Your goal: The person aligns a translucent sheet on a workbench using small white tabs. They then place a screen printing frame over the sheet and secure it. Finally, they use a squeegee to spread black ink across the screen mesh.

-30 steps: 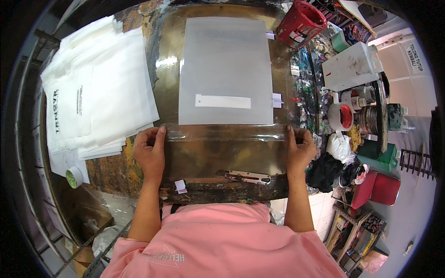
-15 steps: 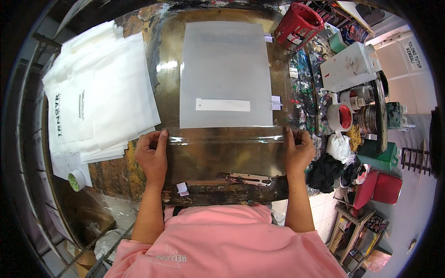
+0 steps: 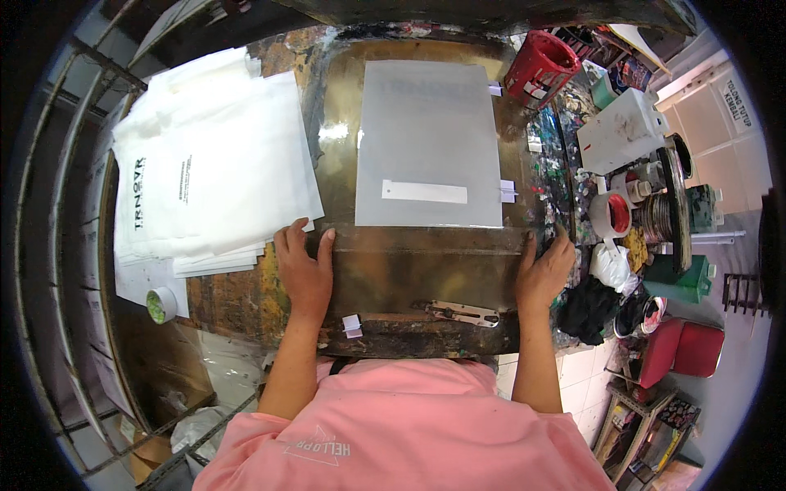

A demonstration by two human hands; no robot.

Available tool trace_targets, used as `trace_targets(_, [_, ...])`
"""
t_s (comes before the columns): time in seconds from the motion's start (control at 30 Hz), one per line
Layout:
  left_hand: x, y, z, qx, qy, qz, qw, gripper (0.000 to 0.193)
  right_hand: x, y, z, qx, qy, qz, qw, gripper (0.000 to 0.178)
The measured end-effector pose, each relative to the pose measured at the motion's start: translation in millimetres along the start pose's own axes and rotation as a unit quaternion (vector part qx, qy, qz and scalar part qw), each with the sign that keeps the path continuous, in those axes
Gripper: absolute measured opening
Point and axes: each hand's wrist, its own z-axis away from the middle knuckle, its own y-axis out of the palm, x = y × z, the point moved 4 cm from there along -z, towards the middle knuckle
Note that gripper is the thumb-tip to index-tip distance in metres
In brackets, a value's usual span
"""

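Observation:
A frosted translucent plastic bag lies flat on the glossy brown board. Inside or under it shows a white strip near its close edge. Along that edge runs a thin clear band of plastic, hard to make out against the board. My left hand rests at the band's left end, thumb and fingers apart. At the right end is my right hand, its fingers also spread. Neither hand grips anything. Closer to me lie a utility knife and a small folded paper tab.
A stack of printed white bags sits at the left, with a tape roll below it. A red paint can, white jerrycan and black cloth crowd the right. Across the far edge is a dark panel.
Both hands have opened from a pinch on the clear band's corners. The bright glare along the band is gone. The whole view has shifted, and the dark panel shows more at the far edge.

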Motion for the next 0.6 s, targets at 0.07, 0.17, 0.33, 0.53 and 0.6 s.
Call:
trace_targets(0.07, [0,0,3,-0.018,0.017,-0.06,0.998,0.044,-1,-2,-2,-0.001,0.014,-0.02,1.0,0.053])
trace_targets(0.17, [1,0,5,-0.028,0.016,-0.135,0.99,0.048,-7,4,-1,-0.013,0.031,-0.022,0.999,0.049])
trace_targets(0.33, [6,2,7,-0.022,0.011,-0.146,0.989,0.045,-8,7,-2,-0.012,0.058,-0.015,0.998,0.044])
trace_targets(0.53, [21,-18,3,-0.036,0.009,-0.164,0.986,0.046,-23,14,0,-0.026,0.072,-0.014,0.997,0.039])
trace_targets(0.6, [27,-26,5,-0.042,0.063,-0.141,0.987,0.049,-28,13,1,-0.04,0.057,-0.048,0.996,0.039])
